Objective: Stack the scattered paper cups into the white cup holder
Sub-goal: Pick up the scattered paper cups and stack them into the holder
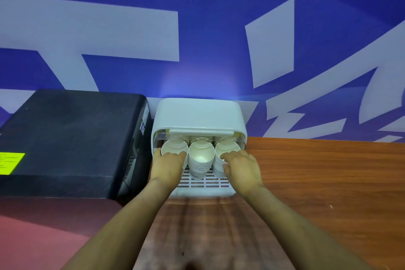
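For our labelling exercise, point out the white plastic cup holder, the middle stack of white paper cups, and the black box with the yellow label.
white plastic cup holder (198, 114): head view, on its domed top.
middle stack of white paper cups (201, 158): head view, inside the top cup.
black box with the yellow label (72, 136): head view, on its top face.

Two bare forearms, left grip (168, 165), right grip (242, 167), no sleeves

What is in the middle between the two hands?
Between the left hand and the right hand sits the middle stack of paper cups, on the white cup holder's slatted tray, in the head view.
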A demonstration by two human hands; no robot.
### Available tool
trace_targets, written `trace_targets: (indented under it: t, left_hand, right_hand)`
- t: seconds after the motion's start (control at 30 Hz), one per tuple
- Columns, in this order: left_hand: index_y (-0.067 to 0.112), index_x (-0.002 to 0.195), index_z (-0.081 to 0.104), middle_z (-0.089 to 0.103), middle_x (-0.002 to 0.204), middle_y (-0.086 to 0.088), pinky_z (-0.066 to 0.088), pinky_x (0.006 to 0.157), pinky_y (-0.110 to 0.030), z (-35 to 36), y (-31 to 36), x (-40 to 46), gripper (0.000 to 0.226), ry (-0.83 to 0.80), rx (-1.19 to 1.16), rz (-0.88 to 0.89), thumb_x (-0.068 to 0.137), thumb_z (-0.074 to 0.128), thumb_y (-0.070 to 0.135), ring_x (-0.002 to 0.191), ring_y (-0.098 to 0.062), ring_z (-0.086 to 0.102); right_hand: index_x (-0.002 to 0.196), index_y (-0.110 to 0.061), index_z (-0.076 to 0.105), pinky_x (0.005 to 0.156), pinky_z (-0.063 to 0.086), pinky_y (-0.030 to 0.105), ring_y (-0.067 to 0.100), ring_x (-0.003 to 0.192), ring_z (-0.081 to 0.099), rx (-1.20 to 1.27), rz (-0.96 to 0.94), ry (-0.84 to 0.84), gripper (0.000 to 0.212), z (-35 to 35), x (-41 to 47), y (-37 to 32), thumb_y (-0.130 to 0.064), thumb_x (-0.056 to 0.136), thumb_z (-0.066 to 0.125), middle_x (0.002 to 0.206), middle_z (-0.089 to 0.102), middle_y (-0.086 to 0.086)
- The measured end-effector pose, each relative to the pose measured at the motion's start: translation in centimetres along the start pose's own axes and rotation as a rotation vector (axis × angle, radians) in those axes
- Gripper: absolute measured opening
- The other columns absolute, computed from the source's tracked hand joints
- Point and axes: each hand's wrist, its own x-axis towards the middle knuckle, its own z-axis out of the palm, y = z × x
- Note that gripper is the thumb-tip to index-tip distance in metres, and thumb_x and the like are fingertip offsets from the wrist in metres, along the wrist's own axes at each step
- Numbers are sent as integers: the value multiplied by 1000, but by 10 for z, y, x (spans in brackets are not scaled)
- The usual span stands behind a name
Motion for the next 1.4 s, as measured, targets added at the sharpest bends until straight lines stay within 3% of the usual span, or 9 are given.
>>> trace_targets:
  t: [0.1, 0.23, 0.3, 0.37, 0.5, 0.97, 1.1, 1.27, 1.4]
  left_hand:
    - [24, 128, 46, 63, 117, 3, 20, 111, -41, -14, -1, -5, 36, 23, -75, 2, 93, 49, 32, 116, -21, 53]
    - [23, 114, 57, 61, 111, 6, 40, 82, -31, -39, -1, -19, 26, 331, -307, 54, 92, 52, 37, 104, -20, 55]
    - [20, 105, 61, 63, 101, 3, 44, 71, -34, -53, -1, -18, 18, 497, -337, 130, 91, 56, 30, 92, -23, 58]
    - [18, 109, 62, 63, 105, 0, 47, 71, -37, -64, -2, -9, 21, 607, -307, 134, 90, 58, 24, 91, -25, 59]
    - [22, 136, 46, 51, 134, 1, 43, 92, -38, -69, -7, 5, 39, 416, -211, 57, 98, 44, 29, 117, -23, 51]
    - [28, 127, 51, 52, 124, 5, 37, 85, -31, -38, -4, -26, 30, 341, -123, 82, 97, 46, 25, 114, -22, 49]
    - [28, 124, 51, 52, 120, 5, 36, 77, -30, -23, -2, -38, 29, 308, -142, 109, 97, 44, 22, 108, -22, 50]
    - [24, 113, 56, 56, 106, 1, 37, 68, -33, 1, 2, -51, 25, 236, -150, 109, 89, 53, 16, 96, -25, 55]
    - [22, 106, 58, 59, 100, 1, 35, 63, -32, 19, 8, -56, 26, 198, -158, 102, 82, 63, 12, 90, -26, 58]
  right_hand:
    - [120, -24, 59, 91, 37, 32, 20, 111, 52, 112, 14, 75, 29, -9, -5, 1, -30, 93, 51, 114, 62, -6]
    - [96, -20, 65, 73, 41, 33, 23, 82, 57, 209, -57, 366, 13, -28, -2, 1, -26, 84, 63, 85, 62, -4]
    - [103, -19, 64, 74, 43, 36, 25, 85, 57, 209, -79, 443, 19, -41, 6, -2, -25, 85, 63, 93, 62, -1]
    - [122, -19, 58, 85, 42, 39, 26, 103, 54, 196, -67, 368, 32, -52, 15, -8, -26, 91, 58, 115, 59, 1]
    - [138, -22, 44, 98, 35, 38, 23, 122, 43, 115, -26, 153, 41, -54, 24, -10, -30, 98, 43, 135, 47, -2]
    - [122, -24, 58, 94, 40, 34, 23, 120, 41, 144, -39, 91, 31, -31, -6, -8, -21, 91, 54, 119, 52, -1]
    - [118, -24, 59, 80, 39, 29, 22, 111, 46, 124, -74, 82, 28, -22, -22, -8, -20, 90, 55, 116, 54, -4]
    - [106, -21, 64, 74, 44, 30, 22, 102, 56, 89, -90, 27, 21, -7, -39, -9, -21, 85, 62, 105, 61, -2]
    - [71, -25, 66, 48, 43, 21, 16, 62, 62, 29, -65, 46, 36, 13, -47, -12, -19, 44, 89, 68, 61, -8]
